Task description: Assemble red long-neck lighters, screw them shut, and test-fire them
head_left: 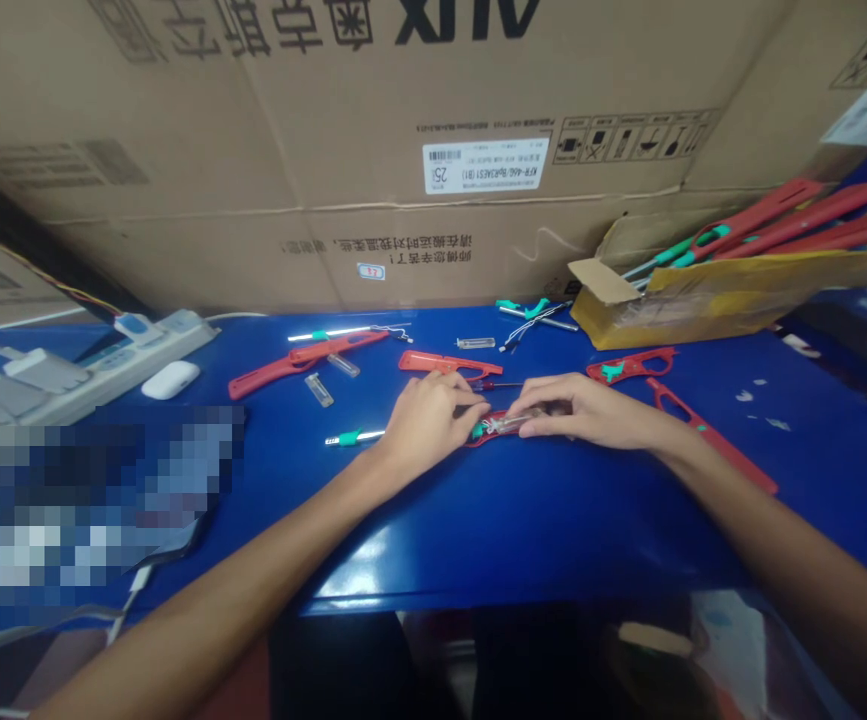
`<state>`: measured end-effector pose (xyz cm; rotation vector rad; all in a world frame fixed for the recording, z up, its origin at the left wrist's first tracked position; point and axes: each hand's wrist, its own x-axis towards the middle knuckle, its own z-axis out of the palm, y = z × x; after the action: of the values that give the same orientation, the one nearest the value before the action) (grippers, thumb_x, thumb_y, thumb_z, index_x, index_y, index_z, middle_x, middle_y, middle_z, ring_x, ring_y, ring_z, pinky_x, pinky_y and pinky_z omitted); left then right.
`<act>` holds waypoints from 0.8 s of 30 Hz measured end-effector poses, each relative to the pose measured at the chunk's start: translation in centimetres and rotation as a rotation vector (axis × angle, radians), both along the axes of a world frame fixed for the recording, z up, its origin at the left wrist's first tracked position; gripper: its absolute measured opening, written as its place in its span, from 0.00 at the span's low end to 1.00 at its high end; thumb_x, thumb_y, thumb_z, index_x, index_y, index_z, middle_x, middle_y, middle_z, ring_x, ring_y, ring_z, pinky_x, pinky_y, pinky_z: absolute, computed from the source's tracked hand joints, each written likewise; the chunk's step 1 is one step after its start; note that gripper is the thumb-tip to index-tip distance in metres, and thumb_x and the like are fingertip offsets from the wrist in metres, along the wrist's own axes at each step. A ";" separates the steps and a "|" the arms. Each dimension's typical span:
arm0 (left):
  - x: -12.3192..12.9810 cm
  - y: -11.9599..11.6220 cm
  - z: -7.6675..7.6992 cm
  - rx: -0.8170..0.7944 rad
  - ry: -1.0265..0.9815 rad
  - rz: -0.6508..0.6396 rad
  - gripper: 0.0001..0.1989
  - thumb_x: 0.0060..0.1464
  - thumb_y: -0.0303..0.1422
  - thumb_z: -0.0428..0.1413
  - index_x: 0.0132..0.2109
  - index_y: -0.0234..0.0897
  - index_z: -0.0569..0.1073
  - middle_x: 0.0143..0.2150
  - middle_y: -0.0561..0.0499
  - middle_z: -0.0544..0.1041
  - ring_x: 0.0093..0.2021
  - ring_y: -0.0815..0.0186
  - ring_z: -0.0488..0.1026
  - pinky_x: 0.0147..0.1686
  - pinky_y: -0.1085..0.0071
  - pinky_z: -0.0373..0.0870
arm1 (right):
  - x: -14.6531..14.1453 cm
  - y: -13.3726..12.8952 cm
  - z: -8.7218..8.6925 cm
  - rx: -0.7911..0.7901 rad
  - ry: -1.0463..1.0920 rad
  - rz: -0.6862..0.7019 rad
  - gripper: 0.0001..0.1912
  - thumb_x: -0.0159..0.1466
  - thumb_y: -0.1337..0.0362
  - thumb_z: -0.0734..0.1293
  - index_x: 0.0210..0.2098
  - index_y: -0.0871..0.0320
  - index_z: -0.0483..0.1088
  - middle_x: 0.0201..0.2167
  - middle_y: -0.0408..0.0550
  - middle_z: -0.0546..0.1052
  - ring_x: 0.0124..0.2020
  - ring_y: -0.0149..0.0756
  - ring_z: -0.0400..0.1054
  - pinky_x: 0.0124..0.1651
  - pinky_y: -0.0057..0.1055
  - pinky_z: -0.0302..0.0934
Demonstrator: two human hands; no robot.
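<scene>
My left hand (pixel 427 422) is closed on a half-built red stick lighter (pixel 484 438) that lies low over the blue table. A metal tube (pixel 354 437) with a green piece sticks out to the left from under that hand. My right hand (pixel 587 408) has its fingers closed on a clear fuel tank (pixel 517 422), which sits at the lighter's open handle. White wires and a bit of green show between the two hands. Just beyond them lies a screwdriver (pixel 489 385) with a thin shaft. Fingers hide part of the lighter.
Red lighter shells (pixel 718 435) lie right and behind, with loose clear tanks (pixel 319 390) left. A yellow-taped carton (pixel 695 305) of lighters stands back right. Left are a power strip (pixel 170 345), white earphone case (pixel 170 380) and blurred-out object (pixel 103 500). A large cardboard box (pixel 290 150) walls the back.
</scene>
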<state>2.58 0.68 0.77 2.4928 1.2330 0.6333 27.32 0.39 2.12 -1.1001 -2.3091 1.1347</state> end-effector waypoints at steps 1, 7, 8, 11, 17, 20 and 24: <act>0.2 0.0 0.0 -0.020 -0.010 0.011 0.08 0.63 0.31 0.59 0.39 0.43 0.84 0.39 0.51 0.82 0.43 0.59 0.77 0.44 0.61 0.71 | 0.0 0.0 -0.1 0.018 0.005 0.005 0.17 0.65 0.49 0.70 0.46 0.53 0.80 0.37 0.44 0.76 0.34 0.31 0.67 0.36 0.30 0.59; -0.3 0.3 -0.3 -0.088 -0.165 -0.016 0.07 0.64 0.30 0.57 0.40 0.39 0.82 0.43 0.50 0.83 0.44 0.60 0.77 0.45 0.62 0.71 | -0.5 -0.2 -0.7 0.037 0.082 -0.102 0.17 0.65 0.50 0.70 0.45 0.55 0.79 0.41 0.47 0.79 0.39 0.36 0.71 0.42 0.33 0.63; -0.5 0.4 -0.3 -0.104 -0.198 -0.031 0.08 0.65 0.30 0.57 0.41 0.39 0.81 0.43 0.50 0.83 0.44 0.60 0.77 0.46 0.63 0.71 | -0.6 -0.2 -1.0 0.027 0.103 -0.127 0.17 0.64 0.50 0.70 0.44 0.55 0.79 0.41 0.47 0.79 0.41 0.37 0.72 0.44 0.35 0.64; -0.8 0.7 -0.5 -0.146 -0.238 -0.069 0.07 0.65 0.30 0.57 0.42 0.39 0.81 0.42 0.51 0.83 0.43 0.61 0.77 0.46 0.63 0.71 | -0.7 0.0 -1.8 0.001 0.151 -0.191 0.19 0.63 0.47 0.71 0.44 0.55 0.78 0.41 0.48 0.81 0.42 0.40 0.73 0.47 0.38 0.66; -1.0 0.7 -0.6 -0.141 -0.250 -0.123 0.08 0.65 0.31 0.56 0.43 0.38 0.80 0.43 0.49 0.84 0.43 0.61 0.77 0.47 0.62 0.71 | -0.7 0.1 -2.2 0.011 0.152 -0.211 0.19 0.63 0.47 0.71 0.45 0.54 0.77 0.42 0.48 0.81 0.43 0.41 0.75 0.48 0.40 0.68; -1.1 0.7 -0.5 -0.138 -0.254 -0.150 0.08 0.66 0.31 0.55 0.43 0.38 0.80 0.43 0.49 0.83 0.44 0.61 0.77 0.48 0.62 0.71 | -0.8 0.0 -2.1 0.039 0.148 -0.239 0.19 0.62 0.47 0.71 0.44 0.54 0.76 0.40 0.48 0.81 0.41 0.40 0.75 0.46 0.38 0.69; -1.1 0.6 -0.3 -0.130 -0.244 -0.155 0.08 0.67 0.31 0.54 0.43 0.37 0.79 0.42 0.49 0.82 0.43 0.62 0.76 0.46 0.64 0.70 | -1.0 -0.2 -2.2 0.084 0.151 -0.251 0.18 0.63 0.48 0.70 0.43 0.55 0.73 0.37 0.46 0.79 0.36 0.37 0.72 0.40 0.34 0.66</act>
<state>1.53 1.23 0.43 2.2968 0.9513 0.7643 26.28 0.16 -0.10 -1.1898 -2.0192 0.9799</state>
